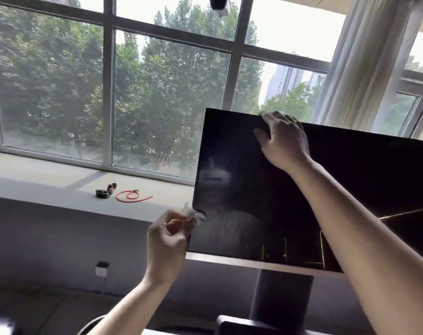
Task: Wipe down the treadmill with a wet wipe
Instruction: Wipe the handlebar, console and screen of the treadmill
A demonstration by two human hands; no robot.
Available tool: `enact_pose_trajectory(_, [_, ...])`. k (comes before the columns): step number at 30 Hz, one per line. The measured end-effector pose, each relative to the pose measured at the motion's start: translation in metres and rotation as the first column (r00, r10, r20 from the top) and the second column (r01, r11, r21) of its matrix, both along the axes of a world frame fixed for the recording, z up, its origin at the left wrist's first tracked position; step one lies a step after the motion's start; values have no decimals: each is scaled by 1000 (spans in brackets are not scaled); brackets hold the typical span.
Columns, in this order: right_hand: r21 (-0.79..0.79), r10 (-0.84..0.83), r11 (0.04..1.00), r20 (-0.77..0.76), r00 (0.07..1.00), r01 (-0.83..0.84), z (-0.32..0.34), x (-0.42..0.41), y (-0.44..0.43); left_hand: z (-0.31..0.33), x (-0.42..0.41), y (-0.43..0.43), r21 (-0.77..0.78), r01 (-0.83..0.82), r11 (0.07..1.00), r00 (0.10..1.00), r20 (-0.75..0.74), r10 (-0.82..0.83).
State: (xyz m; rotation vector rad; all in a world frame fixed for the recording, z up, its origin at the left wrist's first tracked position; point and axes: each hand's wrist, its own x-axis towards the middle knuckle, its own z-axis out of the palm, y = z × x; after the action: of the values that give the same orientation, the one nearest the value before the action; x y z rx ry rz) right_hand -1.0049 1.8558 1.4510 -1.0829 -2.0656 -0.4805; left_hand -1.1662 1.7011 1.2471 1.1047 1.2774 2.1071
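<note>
The treadmill's large black screen (350, 189) stands tilted on a dark post (280, 298), glossy and reflecting the room. My left hand (168, 240) pinches a small crumpled white wet wipe (191, 212) against the screen's left edge, near its lower corner. My right hand (284, 139) grips the top edge of the screen, fingers curled over the rim and thumb on the front face. The treadmill's deck and belt are out of view.
A wide grey window sill (48, 187) runs behind, holding a red cord (130, 195) and a small dark strap (105, 191). A wall socket (101, 269) sits below it. A pale curtain (365, 59) hangs at the right.
</note>
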Motion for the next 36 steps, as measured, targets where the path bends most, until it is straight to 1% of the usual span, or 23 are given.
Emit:
enact_pose_trajectory(2, [-10,3,1000,-7,1000,-3,0,0,0,17,-6,9,1,-1,1000,1000,-25,1])
enact_pose_trajectory(5, [-22,11,1000,-11,1000,-11,0,1,-2,67,-20,41,74,-59,996,991,-114,67])
enact_pose_trajectory(7, [-26,16,1000,-13,1000,-16,0,1,-2,96,-28,60,135,-67,989,990,-116,83])
enact_pose_trajectory(8, [-30,19,999,-15,1000,-19,0,1,-2,100,-29,65,161,-62,985,991,-110,80])
enact_pose_trajectory(9, [-30,22,999,-17,1000,-22,0,1,-3,98,-29,68,185,-69,980,991,-101,88])
enact_pose_trajectory(11, [-24,27,999,-26,999,-28,-1,1,-3,77,-23,61,157,-107,982,990,-78,120])
enact_pose_trajectory(12, [-19,29,999,-31,999,-30,-2,1,-2,56,-18,53,113,-95,989,994,-51,101])
enact_pose_trajectory(14, [-11,36,999,-46,998,-37,-4,1,-1,11,-3,24,53,-29,998,998,53,26])
enact_pose_trajectory(16, [-2,38,999,-58,998,-38,-4,0,0,-12,5,-1,36,20,999,996,84,-23])
enact_pose_trajectory(17, [-1,34,999,-57,998,-34,-5,-1,1,-14,3,-2,36,21,999,997,67,-24])
enact_pose_trajectory(20, [-17,31,999,-56,998,-32,-5,-2,1,25,-13,21,43,1,999,999,-49,1])
enact_pose_trajectory(23, [-24,32,999,-61,998,-33,-5,-2,-4,84,-29,60,140,-64,988,981,-175,88])
enact_pose_trajectory(24, [-27,30,999,-53,998,-31,-5,-1,-4,103,-33,72,173,-77,982,977,-185,109])
enact_pose_trajectory(27, [-45,26,999,-49,998,-28,-5,0,-6,142,-41,98,249,-33,968,989,-131,68])
enact_pose_trajectory(29, [-47,22,999,-53,998,-25,-4,0,-7,148,-42,105,247,-56,967,991,-103,84])
enact_pose_trajectory(32, [-51,28,998,-63,998,-31,-5,1,-7,116,-28,95,179,-103,978,993,-40,112])
enact_pose_trajectory(34, [-40,35,998,-59,998,-38,-5,1,-4,106,-22,85,192,-103,976,993,-43,113])
enact_pose_trajectory(36, [-34,36,999,-49,998,-37,-5,1,-2,122,-30,90,205,-96,974,990,-85,116])
